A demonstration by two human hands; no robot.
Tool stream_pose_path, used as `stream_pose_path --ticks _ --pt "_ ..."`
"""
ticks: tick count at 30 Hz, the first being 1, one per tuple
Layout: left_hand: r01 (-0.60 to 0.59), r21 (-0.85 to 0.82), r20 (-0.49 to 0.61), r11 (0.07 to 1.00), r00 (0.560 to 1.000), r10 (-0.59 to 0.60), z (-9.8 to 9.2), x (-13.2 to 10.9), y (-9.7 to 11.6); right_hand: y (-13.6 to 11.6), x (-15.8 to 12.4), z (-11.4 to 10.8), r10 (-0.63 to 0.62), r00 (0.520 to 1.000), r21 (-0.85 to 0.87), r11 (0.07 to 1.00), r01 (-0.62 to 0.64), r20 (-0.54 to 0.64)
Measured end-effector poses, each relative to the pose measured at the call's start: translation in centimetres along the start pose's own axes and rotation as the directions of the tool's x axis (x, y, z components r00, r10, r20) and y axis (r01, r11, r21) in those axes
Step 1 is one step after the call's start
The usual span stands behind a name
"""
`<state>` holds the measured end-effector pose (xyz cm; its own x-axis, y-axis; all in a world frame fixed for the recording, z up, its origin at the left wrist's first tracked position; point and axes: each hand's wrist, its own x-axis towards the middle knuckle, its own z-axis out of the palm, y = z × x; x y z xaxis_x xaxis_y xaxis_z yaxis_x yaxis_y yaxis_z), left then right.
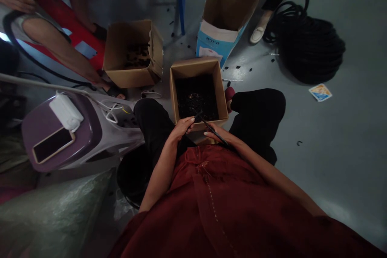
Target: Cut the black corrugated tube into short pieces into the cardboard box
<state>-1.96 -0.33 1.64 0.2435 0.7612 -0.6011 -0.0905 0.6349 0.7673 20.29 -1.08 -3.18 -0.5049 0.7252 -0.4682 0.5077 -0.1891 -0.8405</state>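
Both of my hands are over the near edge of an open cardboard box (173, 92) between my knees. Inside the box lies a heap of small black pieces (195, 100). The fingers of my left hand (181, 128) are closed in a pinch on a small dark piece (197, 115) whose kind I cannot make out. My right hand (217, 132) is closed around a thin black rod-like tool (215, 131). Its far tip points at the dark piece, and its other end runs back along my wrist. Whether tip and piece touch is unclear.
A second carton (130, 76) with dark pieces stands at left, beside another person's arm (57, 44). Behind is a tall blue-white carton (213, 40). A black hose coil (313, 48) lies at right. A purple stool (90, 125) holds a phone (53, 145) and white device (65, 111).
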Motion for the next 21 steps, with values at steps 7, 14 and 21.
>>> stream_pose_path --ticks 7,14,21 --pt "0.004 0.102 0.034 0.995 0.999 -0.008 0.0 0.2 0.0 -0.4 -0.1 -0.1 -0.025 1.0 0.052 0.998 0.026 -0.007" --pt "0.012 0.106 0.015 0.994 1.0 -0.013 0.1 0.3 -0.1 -1.6 -0.7 0.0 -0.021 0.998 -0.059 0.998 0.018 -0.052" --pt "0.013 0.089 0.01 0.996 1.0 -0.014 0.3 0.4 -0.3 -1.4 -0.7 0.3 -0.028 0.994 -0.208 0.978 0.006 -0.105"
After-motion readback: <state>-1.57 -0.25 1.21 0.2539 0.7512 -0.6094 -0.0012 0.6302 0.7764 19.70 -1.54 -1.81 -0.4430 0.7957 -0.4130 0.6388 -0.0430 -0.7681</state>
